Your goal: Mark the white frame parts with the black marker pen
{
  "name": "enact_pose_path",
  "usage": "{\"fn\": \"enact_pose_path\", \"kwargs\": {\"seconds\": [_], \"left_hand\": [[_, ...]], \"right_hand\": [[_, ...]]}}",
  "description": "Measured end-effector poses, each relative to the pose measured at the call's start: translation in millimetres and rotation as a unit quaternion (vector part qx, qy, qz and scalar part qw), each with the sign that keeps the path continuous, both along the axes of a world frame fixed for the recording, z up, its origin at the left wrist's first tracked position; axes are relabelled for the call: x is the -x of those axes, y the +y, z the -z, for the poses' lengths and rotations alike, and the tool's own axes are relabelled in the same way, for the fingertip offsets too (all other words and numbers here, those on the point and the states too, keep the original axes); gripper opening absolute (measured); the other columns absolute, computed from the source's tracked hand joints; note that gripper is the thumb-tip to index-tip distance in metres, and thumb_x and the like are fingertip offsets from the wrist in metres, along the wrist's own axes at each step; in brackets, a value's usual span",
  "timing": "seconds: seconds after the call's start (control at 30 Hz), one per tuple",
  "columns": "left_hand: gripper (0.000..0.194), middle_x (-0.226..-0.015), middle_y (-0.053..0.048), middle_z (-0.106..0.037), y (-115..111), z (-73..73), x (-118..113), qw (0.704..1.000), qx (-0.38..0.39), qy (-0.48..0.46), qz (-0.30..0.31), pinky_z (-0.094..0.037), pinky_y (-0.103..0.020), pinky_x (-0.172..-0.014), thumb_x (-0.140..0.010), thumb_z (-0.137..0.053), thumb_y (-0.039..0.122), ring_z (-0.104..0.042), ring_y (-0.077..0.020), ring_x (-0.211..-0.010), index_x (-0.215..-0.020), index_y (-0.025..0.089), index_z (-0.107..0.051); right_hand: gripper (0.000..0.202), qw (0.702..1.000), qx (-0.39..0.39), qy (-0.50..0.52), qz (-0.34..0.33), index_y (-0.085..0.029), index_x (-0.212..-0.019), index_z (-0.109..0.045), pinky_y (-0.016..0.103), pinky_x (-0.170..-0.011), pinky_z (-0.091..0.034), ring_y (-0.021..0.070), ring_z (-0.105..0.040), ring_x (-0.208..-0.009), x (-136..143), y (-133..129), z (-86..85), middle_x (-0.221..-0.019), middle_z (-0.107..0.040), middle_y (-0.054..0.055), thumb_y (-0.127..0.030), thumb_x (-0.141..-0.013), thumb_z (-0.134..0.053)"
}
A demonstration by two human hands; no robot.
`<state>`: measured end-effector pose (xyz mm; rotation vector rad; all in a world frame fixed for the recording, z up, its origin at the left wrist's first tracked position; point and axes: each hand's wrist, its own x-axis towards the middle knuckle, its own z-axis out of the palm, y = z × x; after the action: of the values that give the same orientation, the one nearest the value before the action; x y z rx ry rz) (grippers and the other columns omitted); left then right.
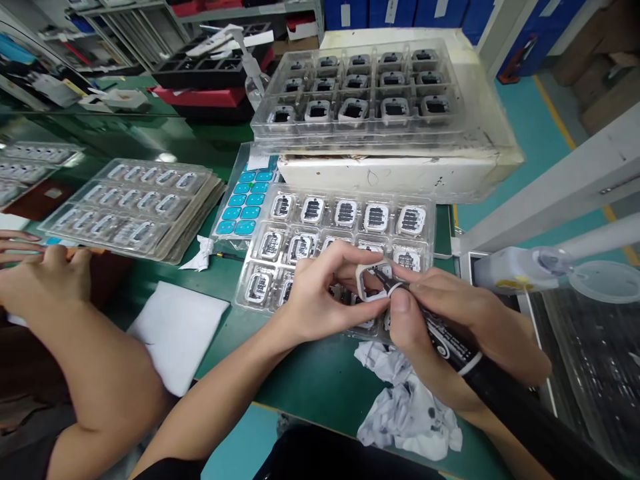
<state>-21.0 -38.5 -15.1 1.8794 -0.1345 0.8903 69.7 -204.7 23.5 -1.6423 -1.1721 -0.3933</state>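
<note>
Between thumb and fingers, my left hand [323, 293] pinches a small white square frame with rounded corners [364, 283], held above a clear tray. My right hand [450, 320] grips a black marker pen [447, 343], its tip at the inner edge of the frame. Fingers of my right hand come close to the frame's right side; whether they touch it I cannot tell. Below lies the clear plastic tray [241, 303], its pockets holding several white frames with dark centres [345, 213]. My hands hide part of its lower right.
Crumpled stained wipes [407, 407] lie at the table's front edge. A folded white cloth [183, 330] and a co-worker's arm [100, 360] are left. Stacked trays [135, 200] and a sheet of blue pieces [245, 210] stand behind. More trays [357, 127] rest on a white box [360, 177]; a bottle [520, 267] is right.
</note>
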Motion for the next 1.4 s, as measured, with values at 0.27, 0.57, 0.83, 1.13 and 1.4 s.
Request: {"fn": "enact_pose_path", "kwargs": {"seconds": [0.27, 0.57, 0.83, 1.13, 1.4], "left_hand": [[0.040, -0.081, 0.002, -0.075, -1, -5.0, 3, 0.997, -0.064, 0.010, -0.030, -0.053, -0.010, -0.049, -0.093, -0.088, 0.024, -0.069, -0.0057, -0.060, -0.124, 0.015, -0.066], [0.042, -0.079, 0.003, -0.073, 0, -5.6, 4, 0.994, -0.097, 0.014, -0.050, -0.050, -0.010, -0.049, -0.091, -0.091, 0.024, -0.065, -0.0037, -0.057, -0.123, 0.015, -0.066], [0.042, -0.075, 0.004, -0.072, 1, -5.7, 4, 0.996, -0.076, 0.021, -0.039, -0.048, -0.010, -0.047, -0.091, -0.090, 0.026, -0.062, -0.0034, -0.054, -0.124, 0.015, -0.066], [0.036, -0.080, 0.004, -0.072, 0, -6.4, 6, 0.991, -0.114, 0.024, -0.063, -0.045, -0.009, -0.046, -0.095, -0.084, 0.026, -0.062, -0.0021, -0.056, -0.124, 0.015, -0.066], [0.044, -0.076, 0.003, -0.071, 3, -3.2, 1, 0.998, -0.056, 0.028, -0.029, -0.049, -0.012, -0.047, -0.090, -0.091, 0.026, -0.062, -0.0048, -0.055, -0.125, 0.016, -0.067]], "right_hand": [[0.016, 0.997, 0.001, -0.074, 0.012, -0.018, -0.094, -0.064, 0.031, -0.079, -0.071, 0.0247, -0.079, -0.084, 0, 4, -5.4, -0.095, -0.077, 0.005, -0.005, -0.094, -0.074], [0.016, 0.998, 0.024, -0.051, 0.014, -0.018, -0.097, -0.064, 0.032, -0.081, -0.072, 0.0249, -0.080, -0.086, -1, 7, -2.6, -0.096, -0.077, 0.004, -0.004, -0.095, -0.071], [0.018, 0.997, 0.000, -0.060, -0.039, -0.017, -0.102, -0.064, 0.030, -0.093, -0.072, 0.0237, -0.080, -0.099, -3, 3, -2.4, -0.091, -0.074, 0.003, -0.004, -0.096, -0.075], [0.016, 0.998, 0.007, -0.068, -0.012, -0.019, -0.094, -0.063, 0.029, -0.085, -0.073, 0.0246, -0.080, -0.091, -4, 7, -0.8, -0.090, -0.076, 0.002, -0.007, -0.095, -0.074], [0.010, 0.995, -0.088, -0.040, 0.001, -0.021, -0.092, -0.069, 0.028, -0.084, -0.072, 0.0215, -0.080, -0.088, -5, 14, 15.8, -0.086, -0.075, -0.001, -0.013, -0.096, -0.072]]}}
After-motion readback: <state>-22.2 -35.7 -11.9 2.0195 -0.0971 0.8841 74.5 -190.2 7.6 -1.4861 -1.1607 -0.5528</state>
